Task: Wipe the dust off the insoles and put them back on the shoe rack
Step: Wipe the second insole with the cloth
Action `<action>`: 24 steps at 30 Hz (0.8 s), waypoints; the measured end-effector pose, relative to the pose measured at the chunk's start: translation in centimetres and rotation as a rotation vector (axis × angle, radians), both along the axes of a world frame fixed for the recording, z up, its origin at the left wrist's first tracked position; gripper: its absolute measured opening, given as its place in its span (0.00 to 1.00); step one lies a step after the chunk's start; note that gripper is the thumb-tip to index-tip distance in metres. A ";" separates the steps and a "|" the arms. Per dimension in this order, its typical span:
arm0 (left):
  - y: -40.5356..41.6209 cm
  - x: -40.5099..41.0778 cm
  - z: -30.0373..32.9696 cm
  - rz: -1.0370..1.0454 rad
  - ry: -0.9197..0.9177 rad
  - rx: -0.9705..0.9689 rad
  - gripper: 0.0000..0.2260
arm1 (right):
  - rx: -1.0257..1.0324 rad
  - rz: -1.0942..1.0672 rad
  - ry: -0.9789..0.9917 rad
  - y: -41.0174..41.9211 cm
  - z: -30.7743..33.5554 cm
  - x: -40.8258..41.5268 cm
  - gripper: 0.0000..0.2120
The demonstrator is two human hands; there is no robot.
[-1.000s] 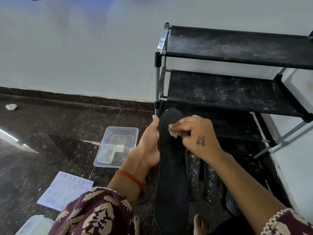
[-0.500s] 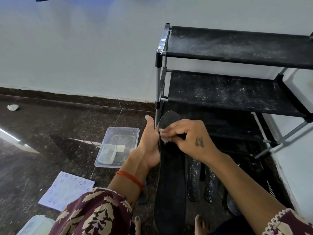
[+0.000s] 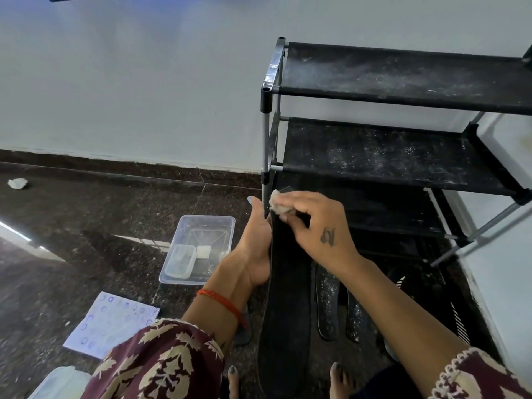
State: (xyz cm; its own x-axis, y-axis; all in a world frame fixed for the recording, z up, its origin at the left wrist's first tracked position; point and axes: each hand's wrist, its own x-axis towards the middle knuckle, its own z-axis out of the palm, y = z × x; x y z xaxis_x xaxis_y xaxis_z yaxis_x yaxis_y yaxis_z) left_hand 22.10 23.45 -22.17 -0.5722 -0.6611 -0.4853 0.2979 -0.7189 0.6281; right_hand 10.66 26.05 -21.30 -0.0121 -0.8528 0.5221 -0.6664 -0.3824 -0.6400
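Observation:
A long black insole (image 3: 288, 306) stands upright in front of me, its toe end up by the shoe rack (image 3: 388, 156). My left hand (image 3: 256, 249) grips the insole's left edge. My right hand (image 3: 313, 226) presses a small whitish wipe (image 3: 278, 205) against the insole's top left corner. Two dusty black insoles (image 3: 328, 306) lie on the floor under the rack, just right of the held one.
A clear plastic tub (image 3: 201, 249) with a smaller container inside sits on the dark floor to the left. A white sheet with blue circles (image 3: 112, 323) lies nearer me. A crumpled wipe (image 3: 17, 183) lies far left. The rack's black shelves are dusty.
My right hand has slid the wipe up and to the left, from the middle of the toe area to the insole's top left corner. The left hand holds as before.

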 end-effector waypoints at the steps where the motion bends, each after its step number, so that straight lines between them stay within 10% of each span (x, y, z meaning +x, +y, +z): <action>1: -0.1 0.1 0.0 -0.003 -0.011 -0.014 0.41 | 0.002 0.050 -0.001 0.2 0.1 0.1 0.15; 9: -0.3 0.3 0.2 0.032 0.070 0.018 0.46 | 0.219 0.246 -0.060 1.1 0.6 -1.3 0.13; 24: 0.4 -0.8 -0.2 -0.050 -0.064 -0.097 0.42 | -0.109 -0.228 0.131 -0.5 0.2 -0.5 0.12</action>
